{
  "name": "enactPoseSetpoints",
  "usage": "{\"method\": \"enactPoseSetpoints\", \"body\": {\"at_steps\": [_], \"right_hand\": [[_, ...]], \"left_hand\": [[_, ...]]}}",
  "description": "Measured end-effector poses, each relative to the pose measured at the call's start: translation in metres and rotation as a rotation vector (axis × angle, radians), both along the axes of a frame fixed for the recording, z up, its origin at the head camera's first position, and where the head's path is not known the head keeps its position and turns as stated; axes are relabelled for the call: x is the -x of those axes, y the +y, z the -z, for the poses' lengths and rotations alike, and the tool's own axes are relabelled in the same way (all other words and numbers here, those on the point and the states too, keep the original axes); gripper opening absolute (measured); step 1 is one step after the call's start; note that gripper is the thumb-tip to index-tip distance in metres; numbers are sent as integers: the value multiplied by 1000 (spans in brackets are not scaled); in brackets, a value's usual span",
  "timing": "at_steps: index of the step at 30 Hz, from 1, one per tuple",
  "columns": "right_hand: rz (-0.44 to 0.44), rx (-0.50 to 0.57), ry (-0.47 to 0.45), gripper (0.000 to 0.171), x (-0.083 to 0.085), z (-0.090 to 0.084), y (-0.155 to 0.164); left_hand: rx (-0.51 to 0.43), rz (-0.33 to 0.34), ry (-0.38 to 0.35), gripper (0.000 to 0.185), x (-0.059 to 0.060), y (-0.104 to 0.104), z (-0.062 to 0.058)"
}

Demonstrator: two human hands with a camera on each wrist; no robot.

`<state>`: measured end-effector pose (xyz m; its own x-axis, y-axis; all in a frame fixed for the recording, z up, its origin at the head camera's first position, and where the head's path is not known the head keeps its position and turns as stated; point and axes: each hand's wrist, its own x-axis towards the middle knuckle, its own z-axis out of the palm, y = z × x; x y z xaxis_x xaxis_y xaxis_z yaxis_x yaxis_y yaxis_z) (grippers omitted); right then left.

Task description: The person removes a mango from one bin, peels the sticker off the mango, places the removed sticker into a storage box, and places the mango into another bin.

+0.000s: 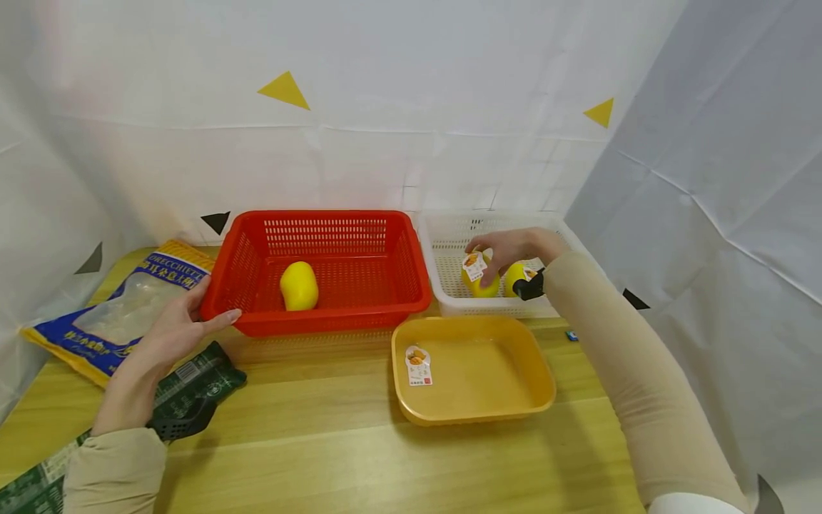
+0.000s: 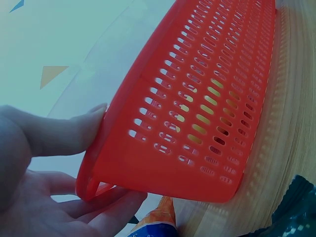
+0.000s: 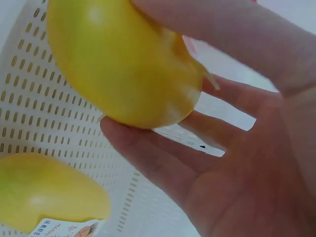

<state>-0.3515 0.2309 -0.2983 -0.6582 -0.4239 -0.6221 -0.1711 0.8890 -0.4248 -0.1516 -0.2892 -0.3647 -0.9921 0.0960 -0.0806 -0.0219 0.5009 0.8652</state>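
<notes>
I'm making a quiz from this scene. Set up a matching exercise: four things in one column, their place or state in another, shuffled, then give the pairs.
Things:
1. Red basket
2. White basket
3. Yellow tray
4. Pasta bag

Places or states:
A. Lies at the table's left edge
B. Holds one mango, left hand on its corner
C. Holds only a small label
D. Right hand grips a mango inside it

Pairs: 1-B, 2-D, 3-C, 4-A
</notes>
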Motion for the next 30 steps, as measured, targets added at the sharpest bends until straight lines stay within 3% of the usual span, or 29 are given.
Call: {"method": "enactPoseSetpoints", "body": {"at_steps": [14, 30], "right_hand": [[-62, 77, 143, 95, -10, -9, 8], [-40, 177, 235, 94, -26, -17, 15]], "left_hand": [[19, -6, 6, 88, -1, 0, 1], [26, -6, 2, 89, 0, 1, -2]]}}
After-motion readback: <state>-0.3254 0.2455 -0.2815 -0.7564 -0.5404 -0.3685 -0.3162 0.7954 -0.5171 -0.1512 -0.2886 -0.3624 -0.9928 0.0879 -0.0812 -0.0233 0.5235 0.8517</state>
